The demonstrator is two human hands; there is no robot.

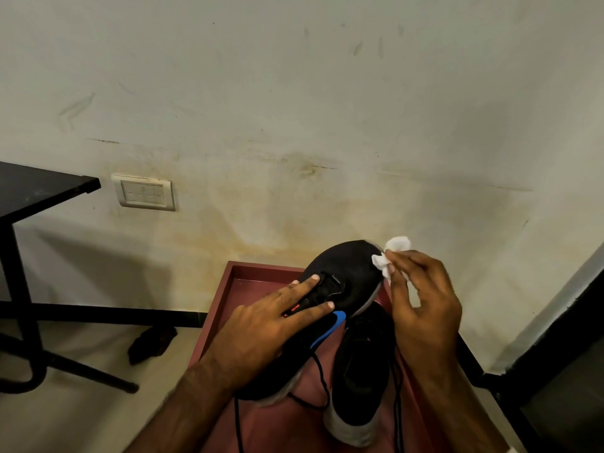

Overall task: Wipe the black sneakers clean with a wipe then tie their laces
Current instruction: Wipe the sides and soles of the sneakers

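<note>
Over a dark red tray with low walls point(225, 289), two bare hands are busy with a pair of black cloth sneakers. The left hand point(261, 331) lies flat on top of the raised black sneaker with the blue side patch point(346, 273). Its fingers are spread out over the tongue and the lace holes, pressing down to keep the shoe from moving. The right hand point(421, 308) pinches a small crumpled white wipe point(390, 256) between the thumb and the fingertips. The wipe is touching the toe edge of the held shoe, on its right side.

The other black sneaker with the grey sole point(359, 371) rests in the tray, just beside and partly under the first one. Thin black laces point(322, 377) hang loose from both shoes and trail down onto the tray.

This looks like the wiping step, done at the toe. None of the laces are tied yet. Next, the wipe probably needs to rub along the toe and down the side, while the left hand keeps the shoe steady. The second shoe likely needs wiping too.
</note>
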